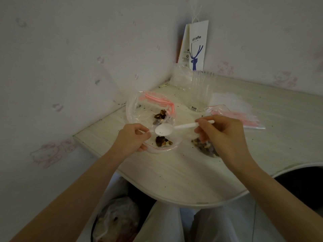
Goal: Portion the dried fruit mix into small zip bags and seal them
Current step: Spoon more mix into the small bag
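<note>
Portioning in progress. The left hand (134,138) has its grip pinched on the rim of a small zip bag (172,147) lying on the surface (174,172). The right hand (220,133) has its grip clamped on the white spoon (164,129), whose emptied bowl is just above that bag. The film is likely light, limp and slippery, so it is best held at the stiffer zip strip. Counted: one spoon, one large zip bag (139,109) behind, one second small bag (203,147) partly under the right hand, and spare bags (244,117) too stacked to count.
</note>
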